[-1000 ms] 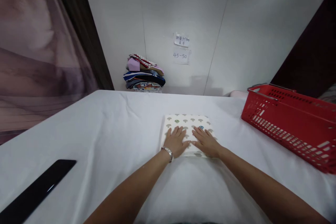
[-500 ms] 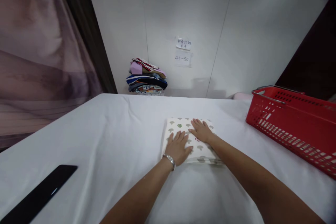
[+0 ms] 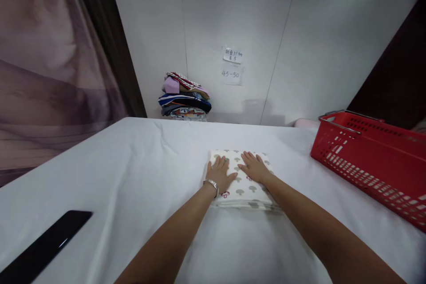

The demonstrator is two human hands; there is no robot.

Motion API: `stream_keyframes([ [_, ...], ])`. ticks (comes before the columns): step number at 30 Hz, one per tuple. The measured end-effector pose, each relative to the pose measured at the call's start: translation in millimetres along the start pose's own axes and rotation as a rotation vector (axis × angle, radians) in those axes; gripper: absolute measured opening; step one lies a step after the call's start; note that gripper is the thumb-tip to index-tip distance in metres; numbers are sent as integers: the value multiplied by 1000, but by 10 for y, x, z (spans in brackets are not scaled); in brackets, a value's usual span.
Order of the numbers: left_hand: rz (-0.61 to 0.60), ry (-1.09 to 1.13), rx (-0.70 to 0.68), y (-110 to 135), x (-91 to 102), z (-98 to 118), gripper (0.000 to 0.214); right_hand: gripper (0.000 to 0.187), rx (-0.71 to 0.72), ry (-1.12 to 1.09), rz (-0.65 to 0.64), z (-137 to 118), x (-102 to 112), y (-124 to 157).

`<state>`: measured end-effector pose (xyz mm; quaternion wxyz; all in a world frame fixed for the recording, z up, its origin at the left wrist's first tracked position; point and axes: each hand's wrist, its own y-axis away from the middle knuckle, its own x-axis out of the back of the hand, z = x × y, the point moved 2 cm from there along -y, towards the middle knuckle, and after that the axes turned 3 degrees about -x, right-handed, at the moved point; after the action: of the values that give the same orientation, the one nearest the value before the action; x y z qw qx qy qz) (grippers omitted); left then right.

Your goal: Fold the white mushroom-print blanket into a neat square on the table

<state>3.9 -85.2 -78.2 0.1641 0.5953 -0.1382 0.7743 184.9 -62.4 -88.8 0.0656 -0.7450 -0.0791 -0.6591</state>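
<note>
A folded white cloth (image 3: 240, 193) printed with grey, red and green mushrooms lies flat in front of me, its folded layers showing along the near edge. Flat on its left half rests my left hand (image 3: 220, 174), fingers spread, a silver bracelet (image 3: 212, 183) round the wrist. My right hand (image 3: 255, 167) lies on the cloth's right half with the fingers stretched out and the thumb pointing left. Neither hand grips anything. The hands hide parts of the printed top.
Under the cloth spreads a white-covered table (image 3: 149, 168). A red plastic basket (image 3: 372, 151) with metal handles stands at the right. A black phone-like slab (image 3: 49, 244) lies front left. Folded fabrics (image 3: 185, 97) are stacked beyond the far edge, by a wall with paper labels (image 3: 232, 66).
My left hand has slid forward and slightly left over the cloth, uncovering a red mushroom near the front edge. My right hand has stayed almost in place.
</note>
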Motion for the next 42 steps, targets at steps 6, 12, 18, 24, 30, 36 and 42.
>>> stream_keyframes([
  [6, 8, 3, -14, 5, -117, -68, 74, 65, -72, -56, -3, 305, 47, 9],
  [12, 0, 4, -14, 0, -106, -61, 74, 63, -208, -335, 74, 682, -41, 316],
  [18, 27, 84, 3, 0, -52, -44, 68, 67, -404, -659, 131, 611, -16, 875],
  [24, 142, 277, 382, 73, 49, -255, 69, 78, -557, -886, 141, 577, 11, 1215],
  [30, 56, 443, 466, 142, 84, -406, 72, 67, -454, -1035, 173, 460, 57, 1162],
  [36, 291, 349, 446, 25, 533, -661, 70, 77, -337, -1150, 302, 179, 98, 783],
  [42, 193, 346, 607, 126, 431, -1019, 67, 75, -383, -910, 193, 34, -77, 459],
])
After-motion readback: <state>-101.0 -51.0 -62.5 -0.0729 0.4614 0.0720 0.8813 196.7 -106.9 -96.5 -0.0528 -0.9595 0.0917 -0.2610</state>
